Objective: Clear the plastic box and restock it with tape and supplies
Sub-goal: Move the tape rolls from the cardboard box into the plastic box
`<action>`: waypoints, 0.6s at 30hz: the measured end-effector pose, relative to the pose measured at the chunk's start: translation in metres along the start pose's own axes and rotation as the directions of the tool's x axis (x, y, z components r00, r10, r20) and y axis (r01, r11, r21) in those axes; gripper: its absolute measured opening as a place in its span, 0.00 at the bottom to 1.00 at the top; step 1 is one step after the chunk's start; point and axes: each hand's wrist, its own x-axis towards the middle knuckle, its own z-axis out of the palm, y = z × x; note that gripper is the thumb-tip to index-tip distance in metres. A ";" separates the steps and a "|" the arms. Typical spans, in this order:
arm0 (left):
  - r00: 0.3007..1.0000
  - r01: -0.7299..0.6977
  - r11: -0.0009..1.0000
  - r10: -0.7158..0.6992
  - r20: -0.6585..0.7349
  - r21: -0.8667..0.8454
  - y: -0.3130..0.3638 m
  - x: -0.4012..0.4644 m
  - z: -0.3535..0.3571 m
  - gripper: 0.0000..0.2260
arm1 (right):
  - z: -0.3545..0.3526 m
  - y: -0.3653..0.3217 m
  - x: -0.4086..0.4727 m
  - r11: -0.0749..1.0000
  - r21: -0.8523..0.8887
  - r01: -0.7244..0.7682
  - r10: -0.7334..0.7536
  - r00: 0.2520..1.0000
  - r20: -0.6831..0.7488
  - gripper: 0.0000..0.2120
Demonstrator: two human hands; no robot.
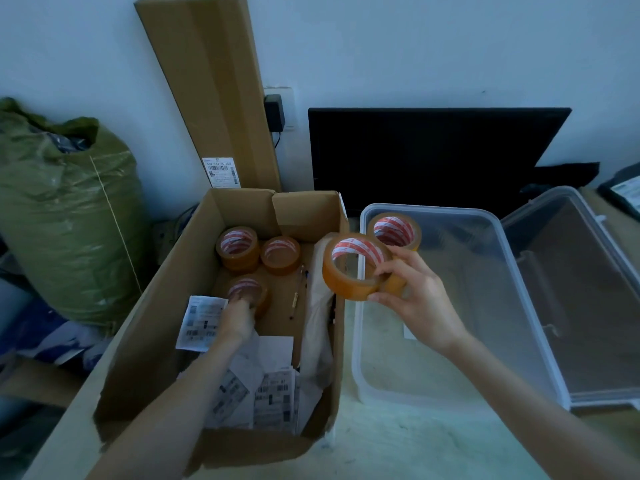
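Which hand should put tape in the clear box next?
The right hand: its fingers already hold a tape roll over the plastic box's edge. The left hand reaches down in the cardboard box.

Dim bluish light falls on a pale wall [415, 46] across the upper frame; a dark monitor [426, 157] and tall cardboard carton [214, 88] lean against it, above the light tabletop [398, 441].
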 end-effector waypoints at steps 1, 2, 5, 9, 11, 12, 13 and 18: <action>0.999 -0.021 0.999 0.020 -0.027 -0.046 0.002 -0.005 -0.001 0.13 | -0.003 0.002 -0.002 1.000 -0.013 -0.001 0.001 1.000 -0.004 0.13; 0.998 -0.042 0.995 0.037 -0.058 -0.086 0.006 -0.010 -0.004 0.13 | -0.006 0.003 -0.003 1.000 -0.026 -0.008 0.008 1.000 -0.004 0.13; 0.987 -0.098 0.974 0.070 -0.143 -0.202 0.020 -0.023 -0.014 0.13 | -0.016 0.010 -0.009 0.997 -0.061 -0.040 0.040 0.999 -0.001 0.14; 0.972 -0.157 0.938 0.092 -0.215 -0.309 0.039 -0.036 -0.028 0.12 | -0.029 0.027 -0.016 0.993 -0.098 -0.066 0.070 0.997 0.036 0.14; 0.965 -0.189 0.915 0.107 -0.238 -0.355 0.052 -0.044 -0.035 0.12 | -0.032 0.035 -0.018 0.991 -0.106 -0.082 0.091 0.993 0.080 0.14; 0.961 -0.213 0.898 0.121 -0.249 -0.384 0.058 -0.048 -0.038 0.13 | -0.032 0.038 -0.018 0.990 -0.109 -0.088 0.099 0.990 0.102 0.14; 0.955 -0.240 0.881 0.139 -0.261 -0.409 0.064 -0.052 -0.041 0.13 | -0.032 0.041 -0.018 0.990 -0.112 -0.088 0.102 0.987 0.124 0.13; 0.915 -0.379 0.825 0.266 -0.304 -0.418 0.085 -0.069 -0.048 0.11 | -0.027 0.062 -0.009 0.983 -0.174 -0.060 0.100 0.968 0.231 0.13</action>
